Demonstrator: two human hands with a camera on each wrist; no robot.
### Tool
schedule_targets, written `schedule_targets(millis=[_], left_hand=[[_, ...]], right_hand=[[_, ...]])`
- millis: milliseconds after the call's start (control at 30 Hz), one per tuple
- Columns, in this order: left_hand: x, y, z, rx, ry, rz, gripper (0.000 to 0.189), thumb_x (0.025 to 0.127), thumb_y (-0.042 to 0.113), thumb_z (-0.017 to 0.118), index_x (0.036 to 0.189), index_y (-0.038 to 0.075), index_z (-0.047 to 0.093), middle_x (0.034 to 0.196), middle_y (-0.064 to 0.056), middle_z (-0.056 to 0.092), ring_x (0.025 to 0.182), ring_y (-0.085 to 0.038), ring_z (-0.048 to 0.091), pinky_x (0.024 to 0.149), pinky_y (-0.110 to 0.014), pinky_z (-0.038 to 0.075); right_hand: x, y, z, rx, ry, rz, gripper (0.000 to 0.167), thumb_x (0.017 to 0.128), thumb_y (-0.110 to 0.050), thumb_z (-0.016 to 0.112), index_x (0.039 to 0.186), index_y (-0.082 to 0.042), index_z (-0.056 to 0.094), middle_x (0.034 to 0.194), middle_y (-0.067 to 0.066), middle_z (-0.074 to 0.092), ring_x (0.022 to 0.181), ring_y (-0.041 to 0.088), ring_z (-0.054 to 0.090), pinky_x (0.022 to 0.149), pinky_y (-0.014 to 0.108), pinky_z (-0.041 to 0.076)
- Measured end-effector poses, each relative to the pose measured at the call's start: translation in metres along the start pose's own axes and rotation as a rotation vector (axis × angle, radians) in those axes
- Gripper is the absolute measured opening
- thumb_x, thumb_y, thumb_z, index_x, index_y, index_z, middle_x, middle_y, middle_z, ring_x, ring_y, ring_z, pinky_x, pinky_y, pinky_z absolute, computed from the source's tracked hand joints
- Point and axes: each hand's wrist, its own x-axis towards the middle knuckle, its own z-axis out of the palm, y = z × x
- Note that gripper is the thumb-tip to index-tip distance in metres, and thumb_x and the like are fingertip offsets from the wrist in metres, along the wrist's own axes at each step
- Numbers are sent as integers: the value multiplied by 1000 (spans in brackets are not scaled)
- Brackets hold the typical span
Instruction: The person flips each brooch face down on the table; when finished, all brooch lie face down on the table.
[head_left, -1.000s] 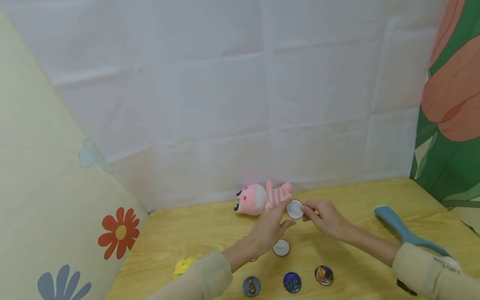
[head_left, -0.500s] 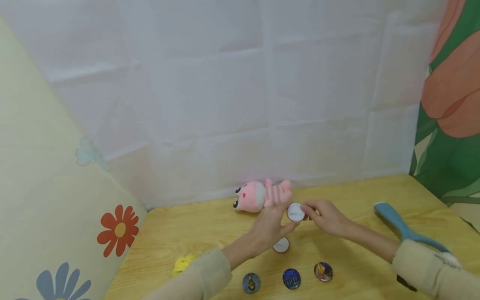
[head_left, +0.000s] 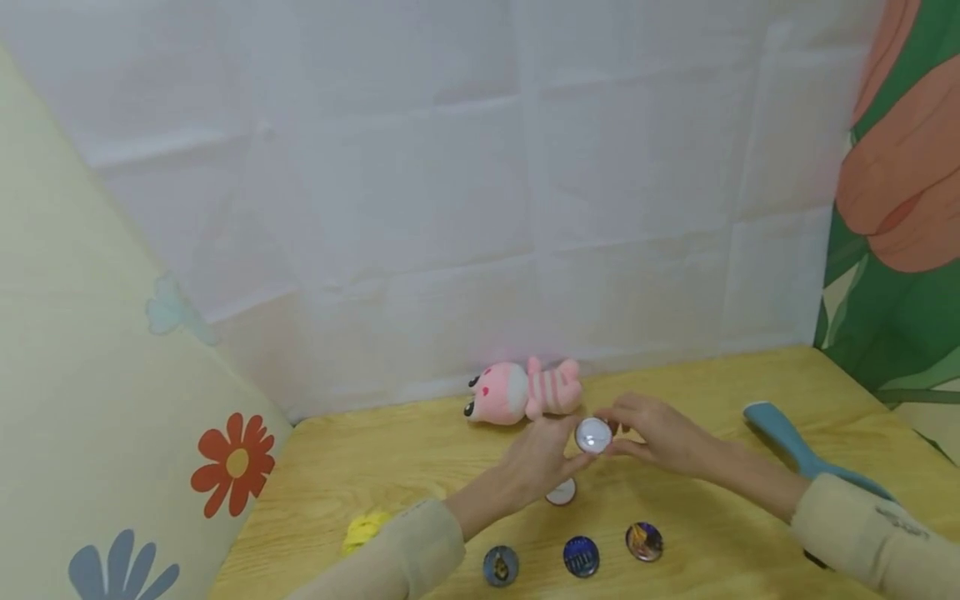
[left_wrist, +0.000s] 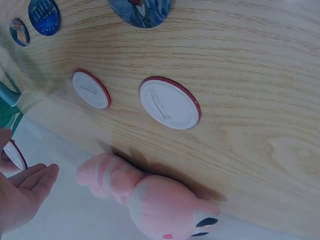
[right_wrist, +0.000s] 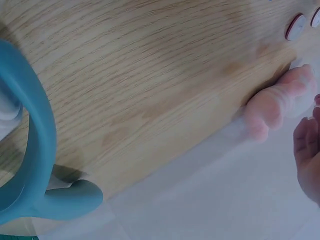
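- The right hand (head_left: 660, 435) pinches a white round badge (head_left: 593, 435) by its edge, above the wooden table (head_left: 712, 392).
- The left hand (head_left: 542, 454), fingers relaxed and straight, touches the badge's other side.
- A pink plush toy (head_left: 522, 390) lies just beyond both hands.
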Motion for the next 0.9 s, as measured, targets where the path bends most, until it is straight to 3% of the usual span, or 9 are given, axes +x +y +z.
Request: schedule_targets(millis=[167,300,700,900], left_hand=[[2,5,5,-17,-82,-28,22,88,19,74,102,4,66,84,-3,68,68,-6,60,57,-10,42],[2,7,12,16,-102,-31,19,88,20,74,98,6,68,83,-1,69,71,-7,63,58,-13,45],[5,6,33,65,-148,-93,20,86,23,76,85,6,64,74,-1,64,65,-8,60,52,-16,44],[4,7,46,120,-215,-153,26,85,29,76,82,7,63,69,0,60,61,-10,57,50,-18,44]], right_hand=[[-6,4,1,-85,-7,-89,41,74,-19,83,108,-1,67,89,3,61,77,12,57,64,20,50],[-9,6,3,-129,-27,-107,40,74,-20,83,106,-1,68,88,2,60,76,10,56,64,19,50],[-14,9,9,-168,-202,-7,37,80,-23,80,106,0,67,93,6,63,81,15,59,68,25,53],[-19,11,17,-168,-275,41,36,83,-25,76,107,-1,67,91,5,60,80,13,55,66,24,51]])
